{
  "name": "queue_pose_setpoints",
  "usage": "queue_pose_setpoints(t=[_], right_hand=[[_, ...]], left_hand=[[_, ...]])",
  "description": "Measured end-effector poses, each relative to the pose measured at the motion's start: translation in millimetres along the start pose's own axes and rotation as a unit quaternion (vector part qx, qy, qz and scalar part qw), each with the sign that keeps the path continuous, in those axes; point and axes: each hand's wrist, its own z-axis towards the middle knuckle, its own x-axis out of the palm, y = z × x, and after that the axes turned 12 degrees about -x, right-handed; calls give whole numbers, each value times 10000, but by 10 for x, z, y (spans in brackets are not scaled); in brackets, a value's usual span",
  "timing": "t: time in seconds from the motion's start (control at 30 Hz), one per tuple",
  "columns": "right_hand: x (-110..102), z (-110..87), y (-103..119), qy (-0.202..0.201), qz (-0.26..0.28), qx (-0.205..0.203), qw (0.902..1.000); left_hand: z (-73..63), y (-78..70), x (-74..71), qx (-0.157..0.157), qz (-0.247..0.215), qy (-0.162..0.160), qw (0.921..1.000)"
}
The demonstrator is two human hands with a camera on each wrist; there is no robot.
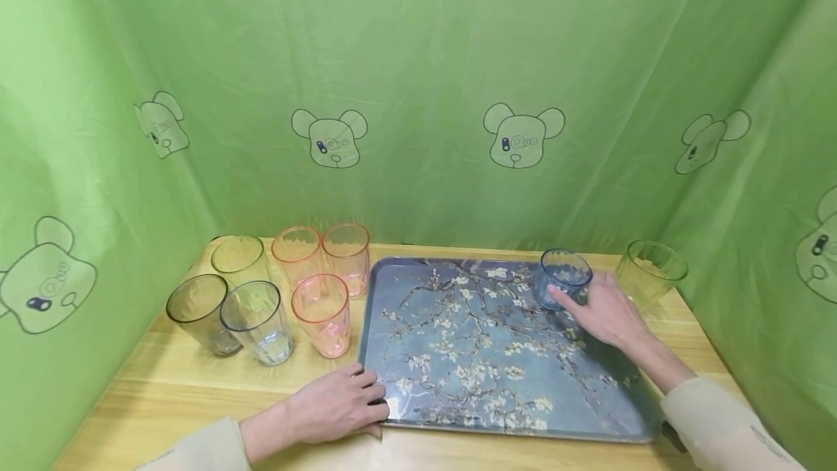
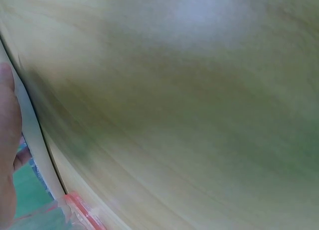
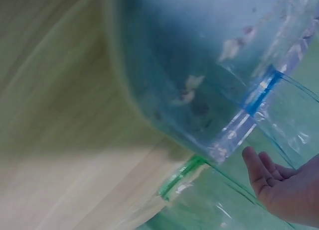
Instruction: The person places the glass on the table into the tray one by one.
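"Green bear-print fabric (image 1: 418,49); lettering (image 1: 523,142) I can't read. Clear blue tumbler (image 1: 564,276)?"

"Right hand (image 1: 609,312) pinches it over the flowered blue rectangular tray's (image 1: 503,355) far right; left hand (image 1: 338,404), fingers slightly apart, touches the near-left corner."

Green fabric drapes (image 1: 418,35) on three sides, lightly creased, printed with outlined bear heads (image 1: 335,142). Pale yellow-brown wood-grain tabletop (image 1: 445,451) below. Light: left drape (image 1: 39,115) brighter than right; soft pale glare on tabletop, left wrist view.
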Motion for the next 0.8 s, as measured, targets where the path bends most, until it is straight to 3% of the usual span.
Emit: queue_pose_setpoints(t=[0.33, 0.53, 0.8], right_hand=[[-236, -91, 135, -13, -129, 50, 9999], [-347, -131, 201, -406, -385, -241, 9981], [-419, -220, 308, -949, -936, -773, 9881]], left_hand=[[9, 2, -22, 45, 62, -8, 10000], [10, 3, -30, 47, 92, 14, 9999], [10, -2, -27, 27, 61, 56, 10000]])
